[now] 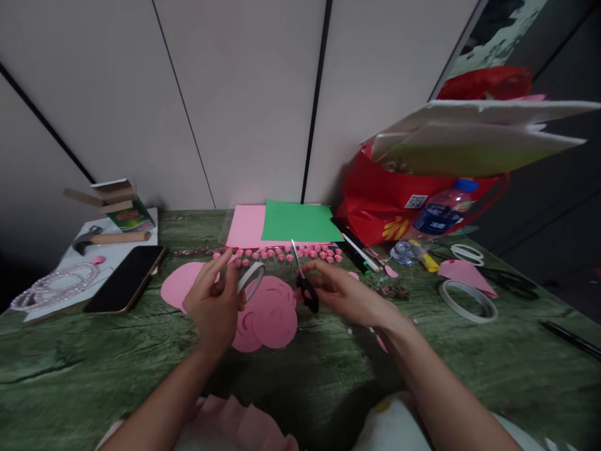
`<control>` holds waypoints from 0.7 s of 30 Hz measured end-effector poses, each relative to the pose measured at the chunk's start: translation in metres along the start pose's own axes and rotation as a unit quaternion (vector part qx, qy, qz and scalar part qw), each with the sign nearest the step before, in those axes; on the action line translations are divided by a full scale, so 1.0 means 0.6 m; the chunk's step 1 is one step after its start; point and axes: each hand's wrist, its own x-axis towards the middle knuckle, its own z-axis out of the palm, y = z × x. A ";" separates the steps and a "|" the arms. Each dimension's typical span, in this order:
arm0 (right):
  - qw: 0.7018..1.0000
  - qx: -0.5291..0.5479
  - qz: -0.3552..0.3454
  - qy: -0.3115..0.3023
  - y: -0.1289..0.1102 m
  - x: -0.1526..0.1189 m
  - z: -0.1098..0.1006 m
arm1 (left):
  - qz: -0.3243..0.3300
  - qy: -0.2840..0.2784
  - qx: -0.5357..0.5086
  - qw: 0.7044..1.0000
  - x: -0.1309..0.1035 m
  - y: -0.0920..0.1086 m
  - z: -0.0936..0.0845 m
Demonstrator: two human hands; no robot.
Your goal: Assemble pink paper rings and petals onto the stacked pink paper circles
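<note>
My left hand (216, 300) is closed on a roll of white tape (252, 280), which stands out from its fingers on the right. A small pink piece shows at its fingertips. My right hand (335, 289) grips scissors (307, 291) by their black handles, the blades pointing away from me. Between and below the hands lie pink paper circles (275, 319), some with curved cuts. Another pink paper shape (181, 286) lies beside my left hand. Several small pink rolled paper flowers (282, 254) form rows just beyond the hands.
Green and pink sheets (300, 222) lie at the back. Pens (359, 254), a bottle (436, 219) and a red bag (370, 200) stand or lie right of them. Farther right is another tape roll (468, 302). On the left are a phone (126, 279), a hammer (115, 238) and beads (59, 288).
</note>
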 end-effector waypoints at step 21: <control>0.987 -0.160 0.003 0.018 -0.010 0.007 0.033 | 0.168 -0.073 0.054 0.982 -0.014 -0.015 -0.006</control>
